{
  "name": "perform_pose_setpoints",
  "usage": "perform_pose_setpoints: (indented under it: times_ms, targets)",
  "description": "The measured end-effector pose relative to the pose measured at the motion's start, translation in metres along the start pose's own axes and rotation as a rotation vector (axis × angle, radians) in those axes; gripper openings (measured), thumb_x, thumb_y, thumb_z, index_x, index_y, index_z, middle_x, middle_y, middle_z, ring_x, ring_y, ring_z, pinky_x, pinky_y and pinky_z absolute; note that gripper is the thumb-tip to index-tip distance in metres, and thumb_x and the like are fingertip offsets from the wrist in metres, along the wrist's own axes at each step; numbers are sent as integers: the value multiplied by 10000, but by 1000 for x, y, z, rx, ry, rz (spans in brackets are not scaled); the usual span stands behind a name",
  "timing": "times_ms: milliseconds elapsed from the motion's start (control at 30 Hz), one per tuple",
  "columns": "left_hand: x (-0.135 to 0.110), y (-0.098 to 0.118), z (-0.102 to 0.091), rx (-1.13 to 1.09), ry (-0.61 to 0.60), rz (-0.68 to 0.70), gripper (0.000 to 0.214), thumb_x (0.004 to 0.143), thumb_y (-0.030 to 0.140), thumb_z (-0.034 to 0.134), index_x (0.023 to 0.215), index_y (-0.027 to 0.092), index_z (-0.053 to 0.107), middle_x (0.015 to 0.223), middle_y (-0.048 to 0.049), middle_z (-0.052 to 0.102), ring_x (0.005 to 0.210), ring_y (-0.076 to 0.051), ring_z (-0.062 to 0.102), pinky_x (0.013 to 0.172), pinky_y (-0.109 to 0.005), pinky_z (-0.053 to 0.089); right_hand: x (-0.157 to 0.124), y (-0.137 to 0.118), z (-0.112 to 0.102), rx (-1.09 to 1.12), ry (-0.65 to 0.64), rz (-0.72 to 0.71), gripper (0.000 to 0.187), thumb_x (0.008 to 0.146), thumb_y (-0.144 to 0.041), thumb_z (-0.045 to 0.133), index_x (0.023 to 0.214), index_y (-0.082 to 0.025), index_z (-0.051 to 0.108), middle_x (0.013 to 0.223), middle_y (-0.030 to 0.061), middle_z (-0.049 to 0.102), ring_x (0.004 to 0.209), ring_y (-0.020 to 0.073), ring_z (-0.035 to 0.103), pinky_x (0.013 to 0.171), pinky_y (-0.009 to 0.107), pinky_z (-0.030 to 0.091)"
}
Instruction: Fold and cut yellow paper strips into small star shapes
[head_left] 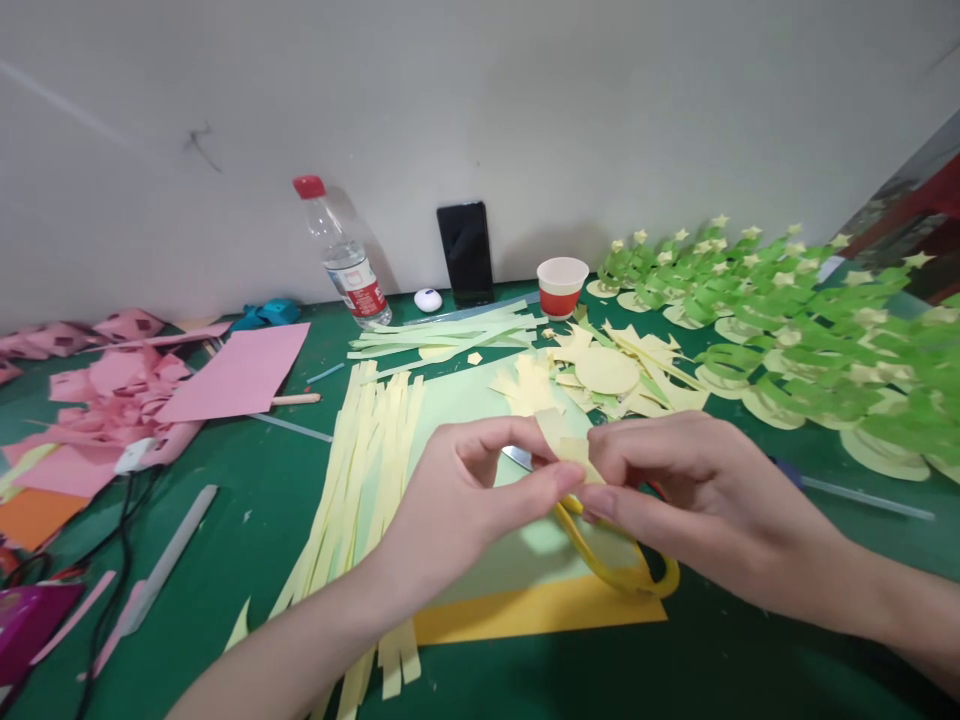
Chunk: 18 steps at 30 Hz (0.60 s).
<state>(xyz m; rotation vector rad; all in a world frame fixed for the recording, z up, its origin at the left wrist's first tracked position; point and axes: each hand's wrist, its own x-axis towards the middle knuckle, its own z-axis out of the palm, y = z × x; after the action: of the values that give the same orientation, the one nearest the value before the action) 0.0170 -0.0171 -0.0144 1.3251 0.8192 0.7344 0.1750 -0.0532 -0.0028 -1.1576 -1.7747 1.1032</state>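
Head view — paper scrap (571, 447) between grips (457, 495) (679, 490)

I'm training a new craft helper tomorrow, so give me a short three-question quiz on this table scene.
1. True or false: the left hand and the right hand together pinch one pale yellow paper piece.
2. What colour is the cap of the water bottle? A) blue B) red C) green
3. Fill in: the black phone stands leaning against the ____.
Key: 1 true; 2 B; 3 wall.
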Motion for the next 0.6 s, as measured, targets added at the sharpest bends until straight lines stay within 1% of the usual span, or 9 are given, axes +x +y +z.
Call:
perform_pose_setpoints:
  times_ms: [33,100,167,233,300,367,433,500,600]
  targets:
    - [0,0,0,3,10,10,112,709,188,675,619,165,613,629,17,574,663,-132,523,691,-275,440,0,1,-1,34,5,12,333,762,-176,483,463,-173,336,448,-51,333,428,54,264,374,194,203]
    - [0,-1,1,5,25,48,109,710,187,676,620,161,622,632,12,584,664,-134,533,673,-270,444,0,3,-2,147,-3,52,306,761,-191,514,464,-160,452,448,-47,362,421,53,292,375,199,206]
    - [0,-1,1,8,33,109,92,713,179,679,631,160,642,626,12,592,648,-130,536,660,-265,453,0,8,-3,298,-31,131,256,759,-221,558,514,-147,580,439,-43,391,406,54,324,377,202,224]
    - [0,-2,1,22,50,195,71,727,156,670,658,168,662,641,11,619,651,-127,550,662,-257,467,-1,12,-5,457,-57,230,232,738,-249,598,539,-137,638,416,-43,402,381,52,331,368,202,231]
    - [0,-2,1,86,73,312,97,747,119,644,674,176,671,670,3,649,679,-132,575,669,-252,481,0,14,-6,592,-70,321,209,694,-234,627,512,-131,647,391,-41,410,361,47,337,360,200,226]
    - [-1,-3,1,211,92,481,131,759,74,617,692,170,675,699,-12,672,691,-137,597,700,-263,493,1,13,-7,706,-85,392,200,658,-204,632,472,-132,639,369,-41,415,336,41,336,356,202,210]
    - [-1,-5,-1,368,105,670,146,759,36,600,719,155,676,716,-27,681,675,-131,607,788,-296,488,2,11,-6,803,-100,443,202,636,-186,628,441,-135,632,346,-44,407,309,34,322,349,204,189]
    - [-1,-6,-2,511,123,827,147,754,13,599,740,140,671,723,-41,684,671,-126,610,878,-332,458,2,9,-6,887,-110,481,206,621,-181,626,420,-140,628,337,-47,396,299,29,313,338,197,174]
    - [-1,-6,-6,660,126,944,120,755,22,614,746,131,663,707,-56,685,673,-131,610,917,-362,441,0,7,-5,980,-130,520,194,610,-160,608,418,-144,626,340,-51,392,298,21,307,320,170,166]
